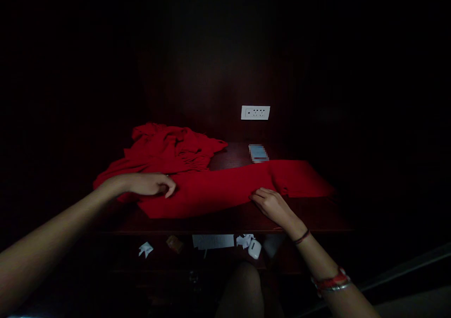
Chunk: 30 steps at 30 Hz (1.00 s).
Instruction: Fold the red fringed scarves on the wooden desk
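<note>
A long red cloth [211, 189], smooth and flat like a scarf, lies across the dark wooden table. Its left part runs into a crumpled red heap [165, 142] with fringe-like strands along one side. My left hand [151, 185] rests on the cloth's left part, fingers loosely bent and nothing seen in them. At the near edge, right of the middle, the fingertips of my right hand [271, 204] are pressed together on the cloth. Just beyond my right hand, the cloth has a fold or step, and its right end spreads flat.
Behind the cloth lies a pixelated light-blue object [258, 153]. A white socket plate [255, 112] is on the dark wall. Below the tabletop, an open drawer or shelf holds a white earbud case [254, 249], crumpled paper [144, 249], a brown box [174, 244] and a paper sheet [213, 241].
</note>
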Motion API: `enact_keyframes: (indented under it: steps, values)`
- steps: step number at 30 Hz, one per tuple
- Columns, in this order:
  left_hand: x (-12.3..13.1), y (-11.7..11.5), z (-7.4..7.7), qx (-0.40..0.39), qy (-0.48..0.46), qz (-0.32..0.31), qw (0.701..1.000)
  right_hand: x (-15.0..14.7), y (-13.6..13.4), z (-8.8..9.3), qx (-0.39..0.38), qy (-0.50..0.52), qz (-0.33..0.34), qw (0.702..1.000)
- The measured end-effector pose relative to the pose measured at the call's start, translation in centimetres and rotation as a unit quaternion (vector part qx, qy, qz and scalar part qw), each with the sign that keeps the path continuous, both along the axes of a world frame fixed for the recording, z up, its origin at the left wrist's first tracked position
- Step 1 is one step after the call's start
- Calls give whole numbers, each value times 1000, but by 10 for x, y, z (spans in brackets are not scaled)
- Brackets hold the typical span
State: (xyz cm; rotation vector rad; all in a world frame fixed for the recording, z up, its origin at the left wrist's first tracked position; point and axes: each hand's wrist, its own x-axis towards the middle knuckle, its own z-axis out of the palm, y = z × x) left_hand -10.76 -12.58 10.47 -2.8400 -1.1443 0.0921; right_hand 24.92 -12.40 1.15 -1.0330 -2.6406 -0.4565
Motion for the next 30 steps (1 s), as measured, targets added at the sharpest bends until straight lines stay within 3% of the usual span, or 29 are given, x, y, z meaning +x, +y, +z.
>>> enact_keyframes:
  steps: [2, 3, 6, 9, 11, 18, 21, 26, 30]
  values:
    - [24, 18, -5, -25, -38, 18, 999, 0, 0, 1, -7, 8, 4, 1000]
    - [38, 27, -11, 9, -65, 26, 998, 0, 0, 1, -10, 12, 6, 1000]
    - [72, 49, -43, 5, -83, -15, 996, 0, -2, 1, -16, 17, 0, 1000]
    - [81, 63, -77, -37, -41, 8, 998, 1, -3, 1, -20, 19, -11, 1000]
    - [76, 69, -89, -45, -27, 16, 998, 1, -3, 1, -24, 20, -9, 999]
    - [74, 58, -87, -3, -56, -26, 998, -3, -3, 2, -47, 31, -16, 998]
    - [77, 53, -89, -29, -48, -54, 997, -6, -5, 0, -66, 65, -43, 995]
    - [64, 62, -85, -42, -33, -80, 995, -7, -8, -4, -160, 39, -94, 982]
    - [64, 66, -80, -37, -32, -104, 993, -5, -6, -4, -188, 19, -123, 974]
